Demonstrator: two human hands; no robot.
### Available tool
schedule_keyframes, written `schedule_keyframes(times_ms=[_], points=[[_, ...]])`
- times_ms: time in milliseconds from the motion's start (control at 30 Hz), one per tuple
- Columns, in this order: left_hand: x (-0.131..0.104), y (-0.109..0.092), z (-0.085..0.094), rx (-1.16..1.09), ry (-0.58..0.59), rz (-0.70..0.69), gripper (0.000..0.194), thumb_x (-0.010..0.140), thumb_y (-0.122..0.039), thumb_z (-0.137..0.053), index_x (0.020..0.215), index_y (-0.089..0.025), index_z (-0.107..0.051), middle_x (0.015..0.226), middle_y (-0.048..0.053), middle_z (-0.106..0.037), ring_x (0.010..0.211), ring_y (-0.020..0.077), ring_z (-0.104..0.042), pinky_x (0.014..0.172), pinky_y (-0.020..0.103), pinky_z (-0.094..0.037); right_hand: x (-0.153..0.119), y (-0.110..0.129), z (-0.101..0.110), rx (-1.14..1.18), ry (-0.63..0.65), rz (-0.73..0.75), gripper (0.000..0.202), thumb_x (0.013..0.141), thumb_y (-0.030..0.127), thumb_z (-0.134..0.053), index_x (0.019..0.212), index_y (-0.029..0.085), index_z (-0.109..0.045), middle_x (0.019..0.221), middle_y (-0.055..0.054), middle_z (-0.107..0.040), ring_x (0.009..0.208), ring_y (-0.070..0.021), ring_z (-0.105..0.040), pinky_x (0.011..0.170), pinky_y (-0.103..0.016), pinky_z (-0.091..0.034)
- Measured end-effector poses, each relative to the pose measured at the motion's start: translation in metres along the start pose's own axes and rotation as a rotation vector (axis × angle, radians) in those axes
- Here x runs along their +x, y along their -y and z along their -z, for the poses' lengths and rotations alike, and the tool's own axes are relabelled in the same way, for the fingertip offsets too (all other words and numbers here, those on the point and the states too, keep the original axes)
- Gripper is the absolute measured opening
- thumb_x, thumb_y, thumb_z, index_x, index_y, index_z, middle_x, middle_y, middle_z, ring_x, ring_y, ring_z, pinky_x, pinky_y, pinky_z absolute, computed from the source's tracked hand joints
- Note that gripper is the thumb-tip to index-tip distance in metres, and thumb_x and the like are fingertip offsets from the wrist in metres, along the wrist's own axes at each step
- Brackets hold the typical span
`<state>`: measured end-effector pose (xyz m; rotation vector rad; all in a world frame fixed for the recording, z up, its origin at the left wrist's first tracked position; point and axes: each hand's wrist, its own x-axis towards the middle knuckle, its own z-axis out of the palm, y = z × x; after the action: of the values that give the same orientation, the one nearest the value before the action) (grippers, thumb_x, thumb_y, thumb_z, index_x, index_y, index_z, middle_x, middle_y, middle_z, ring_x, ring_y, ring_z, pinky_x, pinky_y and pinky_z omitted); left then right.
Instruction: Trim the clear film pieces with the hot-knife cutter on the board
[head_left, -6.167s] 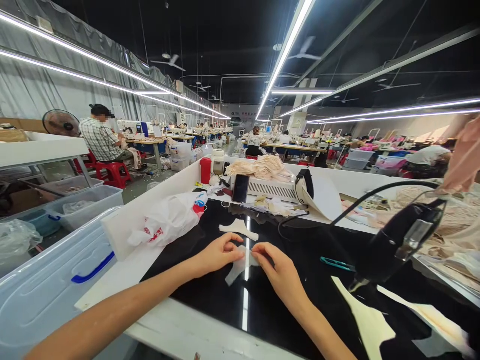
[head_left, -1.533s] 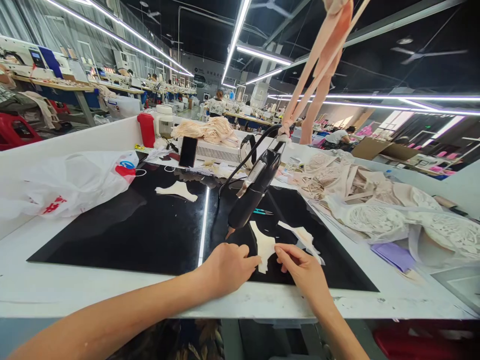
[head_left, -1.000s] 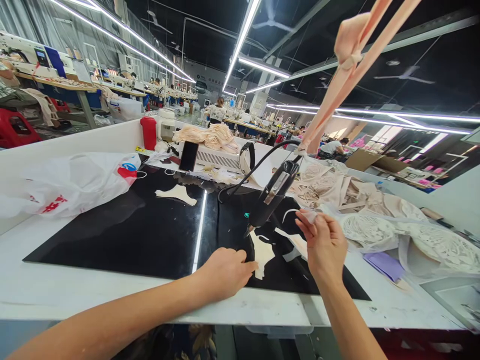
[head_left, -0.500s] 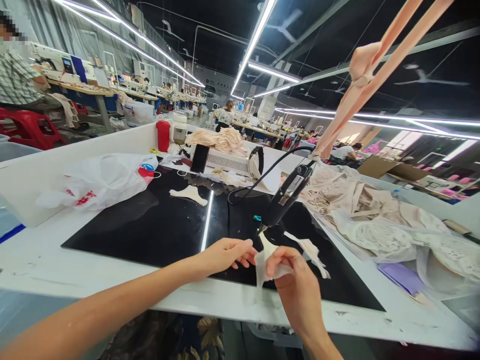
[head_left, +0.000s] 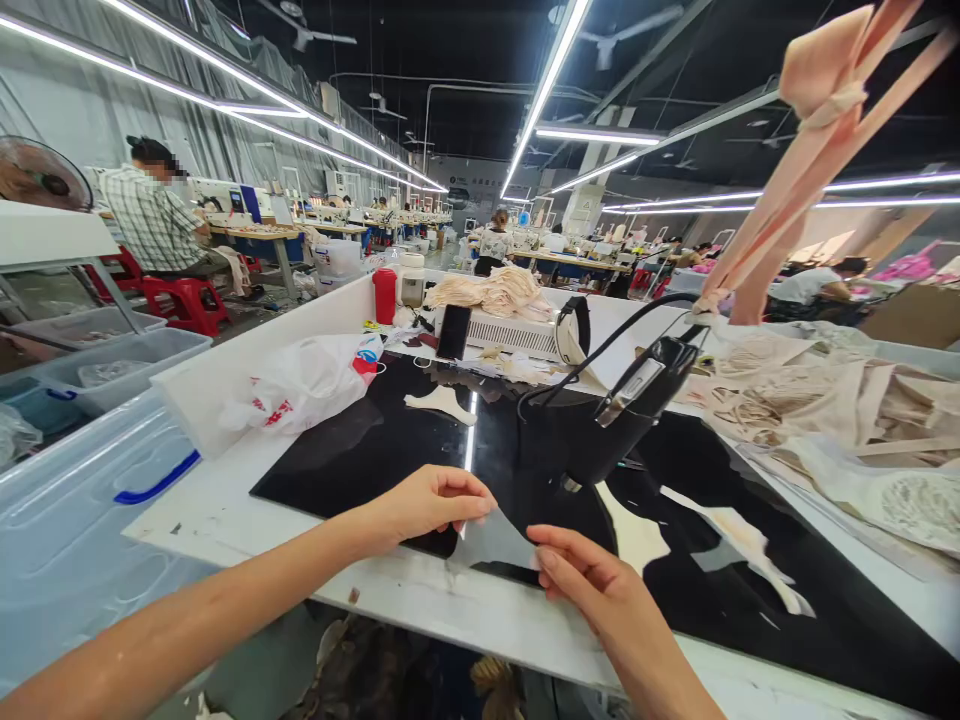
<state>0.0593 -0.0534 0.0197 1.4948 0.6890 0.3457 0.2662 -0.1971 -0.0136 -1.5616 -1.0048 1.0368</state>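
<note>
Between my two hands a thin translucent sheet [head_left: 499,540] is stretched above the front edge of the black board [head_left: 352,460]. My left hand [head_left: 442,503] pinches its upper left corner. The right side of the sheet is pinched by my right hand [head_left: 581,572]. Just beyond my right hand a cream fabric piece [head_left: 634,530] lies on the board. A black hand tool [head_left: 634,410] hangs from peach straps [head_left: 787,160], its tip near that piece. Farther right lies a pale cut piece [head_left: 742,540]; another cream piece [head_left: 440,403] rests at the back of the board.
A white plastic bag [head_left: 307,385] lies at the left of the board. Behind it stand a red cup [head_left: 385,296], a phone [head_left: 453,332] and a white vented box [head_left: 517,335]. Beige garments [head_left: 832,390] are heaped at the right. A person [head_left: 154,215] sits at the far left.
The view has swung left. My hands have moved off the cream piece, which now lies on the board, and hold the translucent sheet spread between them.
</note>
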Motion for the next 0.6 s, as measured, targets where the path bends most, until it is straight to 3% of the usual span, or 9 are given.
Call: schedule_keyframes(times_ms=[267, 600], points=[[-0.021, -0.005, 0.018, 0.052, -0.1, 0.048, 0.028, 0.079, -0.044, -0.071, 0.084, -0.017, -0.068, 0.068, -0.003, -0.054, 0.062, 0.0095, -0.042, 0.059, 0.025, -0.031, 0.002, 0.013, -0.034, -0.037, 0.003, 0.01, 0.035, 0.075, 0.057, -0.07, 0.08, 0.022, -0.076, 0.067, -0.001, -0.067, 0.066, -0.0173, -0.06, 0.069, -0.027, -0.05], [-0.021, 0.003, 0.037, 0.087, -0.193, 0.108, 0.025, 0.071, -0.041, -0.068, 0.079, -0.018, -0.063, 0.065, -0.005, -0.049, 0.061, 0.0094, -0.036, 0.057, 0.024, -0.022, 0.012, 0.01, -0.051, -0.089, 0.065, 0.097, 0.03, 0.078, 0.051, -0.067, 0.079, 0.022, -0.074, 0.063, 0.003, -0.058, 0.063, -0.014, -0.05, 0.062, -0.025, -0.039]])
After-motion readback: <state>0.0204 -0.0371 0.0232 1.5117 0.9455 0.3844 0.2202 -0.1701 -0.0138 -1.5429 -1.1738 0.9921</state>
